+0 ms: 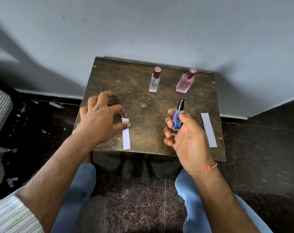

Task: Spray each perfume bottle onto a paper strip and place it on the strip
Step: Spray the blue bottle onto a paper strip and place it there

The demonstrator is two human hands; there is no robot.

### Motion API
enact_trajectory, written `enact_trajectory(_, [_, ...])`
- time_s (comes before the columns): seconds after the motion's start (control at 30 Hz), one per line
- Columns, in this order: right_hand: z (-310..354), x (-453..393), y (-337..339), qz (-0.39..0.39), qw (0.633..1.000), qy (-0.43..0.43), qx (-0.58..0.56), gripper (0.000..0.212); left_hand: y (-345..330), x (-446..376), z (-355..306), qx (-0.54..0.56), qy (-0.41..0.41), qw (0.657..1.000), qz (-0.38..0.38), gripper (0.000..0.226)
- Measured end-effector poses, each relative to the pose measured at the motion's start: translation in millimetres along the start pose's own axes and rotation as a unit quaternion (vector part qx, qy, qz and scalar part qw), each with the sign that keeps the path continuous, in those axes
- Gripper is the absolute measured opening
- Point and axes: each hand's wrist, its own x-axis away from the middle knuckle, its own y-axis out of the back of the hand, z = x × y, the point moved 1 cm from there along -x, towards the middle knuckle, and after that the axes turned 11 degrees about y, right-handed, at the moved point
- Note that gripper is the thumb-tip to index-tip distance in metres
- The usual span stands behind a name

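Right hand point(184, 132) grips the uncapped blue bottle point(177, 119), left hand point(99, 118) pinches the paper strip point(126, 138) near the worktop's point(142, 101) front edge; the spray likely comes next.

Perfume bottles: 3 total. 1 clear w/ rose cap point(154, 79), 1 pink w/ rose cap point(185, 81), 1 blue w/ black sprayer, no cap point(177, 116).

Caps on: 2 of 3.

Paper strips on bench point(142, 101): 2, one on the left point(126, 134), one on the right point(208, 129).

Hands: 2, left point(99, 117) and right point(187, 135).

Wrist threads: 1, orange point(205, 169).

Paper scraps on floor, left side: several, too small for an exact count.
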Motion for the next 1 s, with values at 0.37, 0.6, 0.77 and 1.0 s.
enact_trajectory(0.37, [-5.5,1.0,-3.2,-0.044,0.982,0.074,0.167,0.008,0.8,9.7,-17.7,0.339,-0.134,0.931,-0.012,0.017])
enact_trajectory(0.6, [-5.5,4.5,-6.3,0.001,0.948,0.131,0.289,0.012,-15.6,13.5,-31.2,0.426,-0.149,0.881,0.146,0.018])
enact_trajectory(0.77, [-5.0,3.6,-6.5,0.01,0.947,0.148,0.284,0.014,-18.2,15.6,-33.5,0.425,-0.135,0.873,0.2,0.016])
enact_trajectory(1.0, [-8.9,-0.2,-0.8,-0.069,0.965,0.111,0.229,0.003,-21.7,18.0,-33.5,0.398,-0.085,0.881,0.241,0.01])
